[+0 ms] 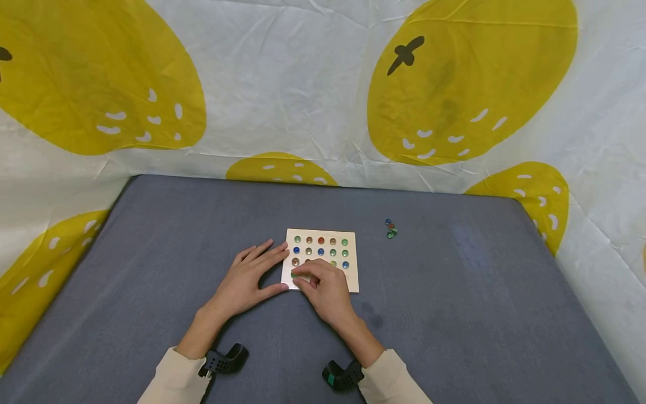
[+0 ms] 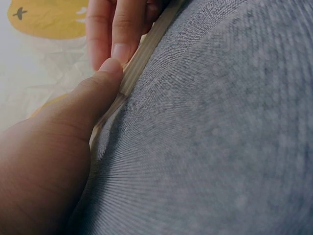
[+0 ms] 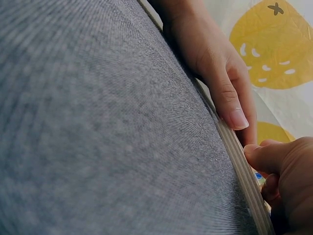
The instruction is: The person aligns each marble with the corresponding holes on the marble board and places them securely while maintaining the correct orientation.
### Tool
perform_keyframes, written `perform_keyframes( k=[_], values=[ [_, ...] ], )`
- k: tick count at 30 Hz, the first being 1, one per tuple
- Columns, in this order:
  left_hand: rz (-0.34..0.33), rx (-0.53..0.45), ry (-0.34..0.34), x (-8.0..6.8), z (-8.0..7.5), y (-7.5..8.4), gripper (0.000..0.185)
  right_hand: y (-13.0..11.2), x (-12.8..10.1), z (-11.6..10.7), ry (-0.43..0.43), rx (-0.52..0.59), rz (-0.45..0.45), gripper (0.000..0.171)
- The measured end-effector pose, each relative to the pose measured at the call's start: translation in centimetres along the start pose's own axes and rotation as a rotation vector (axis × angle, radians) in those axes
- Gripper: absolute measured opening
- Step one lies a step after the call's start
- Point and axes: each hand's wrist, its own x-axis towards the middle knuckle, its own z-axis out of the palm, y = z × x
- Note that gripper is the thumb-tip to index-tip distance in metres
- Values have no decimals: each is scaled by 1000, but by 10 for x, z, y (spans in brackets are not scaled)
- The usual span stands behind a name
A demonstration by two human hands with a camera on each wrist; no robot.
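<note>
Head view shows a grey table (image 1: pixel 151 269) carrying a pale wooden board (image 1: pixel 351 278) near its middle, with coloured glass beads (image 1: pixel 321 240) seated in rows of dimples. A few loose beads (image 1: pixel 391 228) lie well apart to the right. The left hand (image 1: pixel 249 278) rests flat, fingers straight, thumb (image 2: pixel 105 83) pressed against the board's left edge to steady it. The right hand (image 1: pixel 325 286) curls its fingertips over the near left dimples, apparently pinching a green bead there; the grip itself is hidden. Keep the brace firm and lower each bead straight into its dimple.
</note>
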Motion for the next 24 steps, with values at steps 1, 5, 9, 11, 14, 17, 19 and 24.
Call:
perform_keyframes(
  k=[1,5,9,11,14,17,19,24],
  values=[
    [3,2,2,0,0,0,68,0,0,0,1,1,1,15],
    [14,6,12,0,2,-1,68,0,-1,0,11,20,3,15],
    [17,10,15,-1,3,-1,68,-2,-1,-3,26,46,-2,16],
    [16,8,13,-1,3,0,68,-2,0,-6,44,60,-2,18],
    [9,4,12,-1,3,0,69,-4,2,-16,86,79,4,18],
    [2,8,7,-2,3,0,70,-1,6,-29,133,85,13,18],
    [-2,10,3,-3,4,0,70,3,9,-38,162,88,22,17],
    [-3,4,3,-3,4,1,70,16,15,-61,236,80,71,16]
  ],
)
